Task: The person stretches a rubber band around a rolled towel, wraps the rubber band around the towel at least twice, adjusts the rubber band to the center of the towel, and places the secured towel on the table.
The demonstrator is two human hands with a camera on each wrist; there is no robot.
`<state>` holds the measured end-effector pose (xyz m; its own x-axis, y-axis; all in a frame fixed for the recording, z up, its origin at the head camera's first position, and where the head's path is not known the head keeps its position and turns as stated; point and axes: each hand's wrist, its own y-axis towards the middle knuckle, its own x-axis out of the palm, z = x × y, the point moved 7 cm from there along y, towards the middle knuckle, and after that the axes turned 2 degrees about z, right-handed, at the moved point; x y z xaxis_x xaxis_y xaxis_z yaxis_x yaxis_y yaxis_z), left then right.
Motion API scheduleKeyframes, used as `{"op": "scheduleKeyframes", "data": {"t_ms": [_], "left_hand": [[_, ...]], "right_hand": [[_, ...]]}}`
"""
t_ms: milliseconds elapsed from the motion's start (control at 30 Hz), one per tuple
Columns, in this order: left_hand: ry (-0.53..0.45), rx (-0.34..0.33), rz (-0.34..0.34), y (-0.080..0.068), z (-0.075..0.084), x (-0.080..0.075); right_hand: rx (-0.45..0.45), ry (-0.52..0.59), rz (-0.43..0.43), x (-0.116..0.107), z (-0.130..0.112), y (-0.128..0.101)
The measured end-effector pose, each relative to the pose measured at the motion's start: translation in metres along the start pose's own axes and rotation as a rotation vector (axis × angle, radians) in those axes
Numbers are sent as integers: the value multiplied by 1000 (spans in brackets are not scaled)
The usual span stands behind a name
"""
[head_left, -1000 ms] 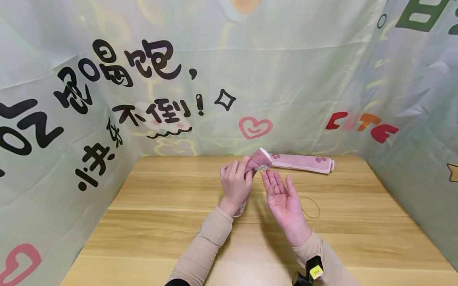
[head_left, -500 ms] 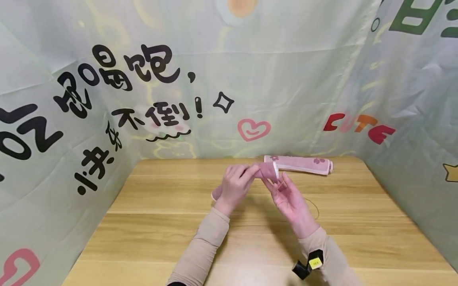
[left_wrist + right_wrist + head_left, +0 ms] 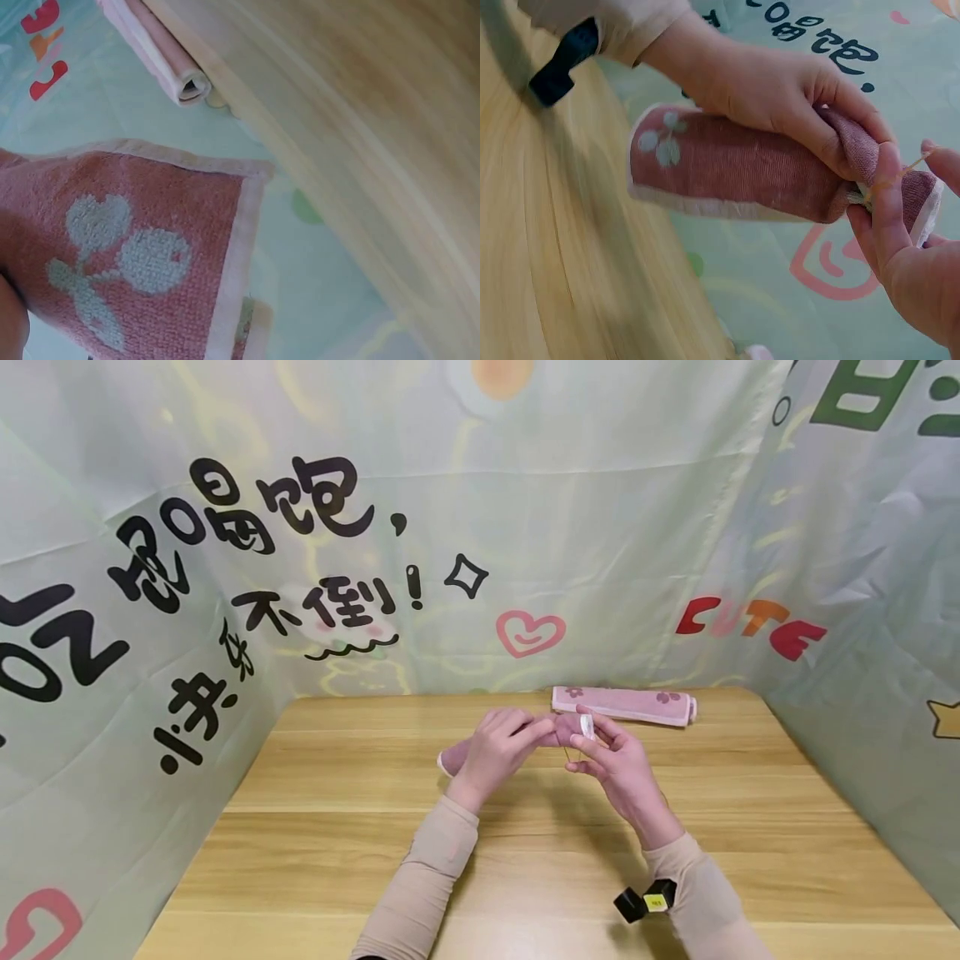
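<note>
A rolled pink towel [image 3: 456,755] with a pale edge is held above the table, its fruit-and-leaf pattern showing on the towel [image 3: 742,165] in the right wrist view. My left hand [image 3: 497,753] grips it near the middle. At its right end, my right hand [image 3: 628,770] has its fingers around the towel. A thin yellowish rubber band [image 3: 916,160] is stretched across the fingers and thumb of my right hand [image 3: 922,281], by a bunched part of the towel. In the left wrist view, the towel's flared end [image 3: 187,225] fills the lower left.
A second rolled pink towel [image 3: 626,705] lies at the back of the wooden table [image 3: 337,827], against the printed curtain [image 3: 600,552]. A black device [image 3: 647,901] with a yellow label sits on my right wrist.
The towel has swung from tilted to nearly level. My right hand has turned from palm-up with spread fingers to closing around the towel's end. A loose band on the table is now hidden.
</note>
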<state>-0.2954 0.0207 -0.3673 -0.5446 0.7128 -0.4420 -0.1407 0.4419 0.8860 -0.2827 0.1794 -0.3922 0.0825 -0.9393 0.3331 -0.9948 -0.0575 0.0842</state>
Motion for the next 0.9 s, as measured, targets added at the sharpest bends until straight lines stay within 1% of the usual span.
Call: {"op": "scheduleKeyframes", "data": {"t_ms": [133, 200, 267, 333, 467, 500, 567, 667, 900], "left_hand": [[7, 25, -48, 0, 2, 4], [6, 26, -78, 0, 3, 7], [5, 25, -114, -1, 3, 10], [6, 25, -155, -2, 4, 13], [-5, 18, -225, -4, 5, 18], [-6, 17, -237, -4, 5, 19], [-12, 12, -254, -5, 5, 19], [-8, 11, -273, -4, 5, 20], [-2, -16, -332, -6, 3, 23]], "right_hand": [[-37, -151, 15, -1, -1, 2], [-54, -227, 23, -2, -2, 3], [-86, -330, 26, -1, -4, 3], [-144, -486, 31, 0, -7, 3], [-326, -878, 80, 4, -16, -1], [-368, -953, 97, 5, -18, -2], [-433, -1051, 117, 7, -20, -4], [-478, -1092, 116, 9, -20, -5], [-575, -1119, 87, 11, -20, -7]]}}
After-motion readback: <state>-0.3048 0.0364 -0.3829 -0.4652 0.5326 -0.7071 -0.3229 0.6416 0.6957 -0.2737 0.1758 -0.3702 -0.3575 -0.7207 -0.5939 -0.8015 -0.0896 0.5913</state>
